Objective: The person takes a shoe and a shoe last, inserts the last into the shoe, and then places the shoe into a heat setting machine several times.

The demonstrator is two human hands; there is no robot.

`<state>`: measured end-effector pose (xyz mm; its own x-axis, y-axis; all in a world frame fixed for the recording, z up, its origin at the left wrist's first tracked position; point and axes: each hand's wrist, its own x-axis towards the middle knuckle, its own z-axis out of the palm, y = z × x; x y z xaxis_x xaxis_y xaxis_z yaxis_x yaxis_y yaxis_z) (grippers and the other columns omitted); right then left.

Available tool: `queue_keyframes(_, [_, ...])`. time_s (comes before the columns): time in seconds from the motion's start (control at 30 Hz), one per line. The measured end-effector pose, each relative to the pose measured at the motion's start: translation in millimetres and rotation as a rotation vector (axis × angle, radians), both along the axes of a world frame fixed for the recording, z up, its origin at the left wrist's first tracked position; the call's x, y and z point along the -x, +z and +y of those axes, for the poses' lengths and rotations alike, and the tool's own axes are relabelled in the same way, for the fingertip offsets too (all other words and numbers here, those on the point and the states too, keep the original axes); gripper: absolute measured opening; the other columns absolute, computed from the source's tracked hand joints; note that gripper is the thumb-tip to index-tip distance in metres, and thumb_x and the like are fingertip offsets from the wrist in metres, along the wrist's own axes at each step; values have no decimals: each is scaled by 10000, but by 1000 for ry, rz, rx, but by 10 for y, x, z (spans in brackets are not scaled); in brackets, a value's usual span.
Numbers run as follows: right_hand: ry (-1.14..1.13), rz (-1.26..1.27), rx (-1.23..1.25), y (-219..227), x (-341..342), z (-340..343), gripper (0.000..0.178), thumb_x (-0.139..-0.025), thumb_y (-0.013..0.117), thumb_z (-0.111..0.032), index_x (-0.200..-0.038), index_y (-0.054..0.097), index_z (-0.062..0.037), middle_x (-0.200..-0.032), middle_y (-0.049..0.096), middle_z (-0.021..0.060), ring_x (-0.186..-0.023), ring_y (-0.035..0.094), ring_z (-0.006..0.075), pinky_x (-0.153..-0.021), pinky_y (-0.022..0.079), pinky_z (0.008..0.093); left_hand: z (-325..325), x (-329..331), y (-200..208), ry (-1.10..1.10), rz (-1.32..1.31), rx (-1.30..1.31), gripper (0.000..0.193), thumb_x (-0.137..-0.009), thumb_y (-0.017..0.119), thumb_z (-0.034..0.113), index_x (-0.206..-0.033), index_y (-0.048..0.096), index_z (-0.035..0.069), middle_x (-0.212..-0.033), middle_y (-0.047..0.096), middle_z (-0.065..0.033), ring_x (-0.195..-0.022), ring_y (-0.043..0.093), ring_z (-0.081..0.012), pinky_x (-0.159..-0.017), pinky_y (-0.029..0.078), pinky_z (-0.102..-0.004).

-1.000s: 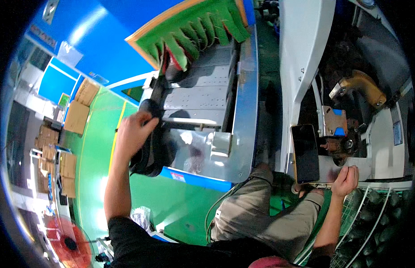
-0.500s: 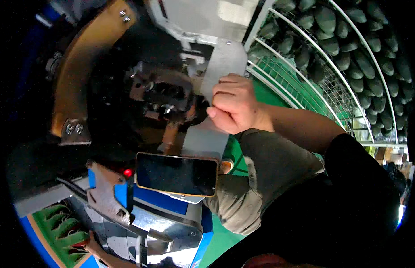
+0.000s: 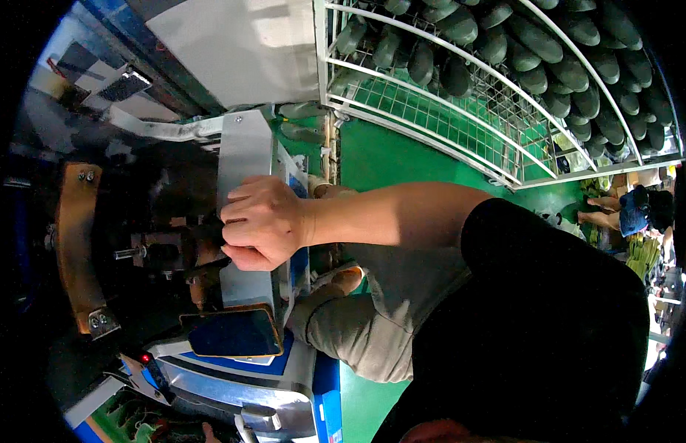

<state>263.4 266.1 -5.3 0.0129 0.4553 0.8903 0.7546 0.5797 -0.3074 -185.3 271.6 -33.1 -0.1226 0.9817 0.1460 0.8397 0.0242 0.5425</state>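
Note:
My right hand (image 3: 262, 223) is a closed fist over the grey metal panel (image 3: 243, 148) of a machine, its inner side hidden. Left of it lie the machine's dark metal working parts (image 3: 166, 247). Below the fist, a dark-screened phone (image 3: 236, 334) sits face up on the machine. At the lower edge, only a little of my left hand (image 3: 209, 431) shows, beside several green pieces (image 3: 125, 419) in a tray; its fingers and anything in them cannot be made out.
A curved tan guard (image 3: 77, 247) stands at the far left. A polished metal cover (image 3: 232, 387) curves below the phone. At upper right, a white wire rack (image 3: 431, 118) carries many dark rounded shoe-like forms (image 3: 531, 37). A person (image 3: 631, 210) is at the far right.
The view has swung, so the machine and my right fist appear farther left. My fist stays closed over the panel. My left hand, earlier reaching among the green pieces, now barely shows.

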Motion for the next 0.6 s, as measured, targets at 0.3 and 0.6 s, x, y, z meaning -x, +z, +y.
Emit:
queue_keyframes(0.3, [7,41,-7,10,-63,-62,309,-683,710,-189,-548,438,-129,-586,455,11,-542,495,227,-471,360,381,-339,-698,113,-144,-32,38,757,-822,772,365,-1418,481,1,-1276,619,-211,-1049,616,-401,-915,514,-461])
queue_keyframes(0.6, [12,44,-13,-2,-3,-53,239,-697,696,-251,-579,512,-154,-634,525,12,-615,555,250,-536,428,394,-794,-1059,315,-199,-29,32,802,-818,771,422,-1429,468,-2,-1252,633,-228,-1037,623,-439,-904,517,-479])
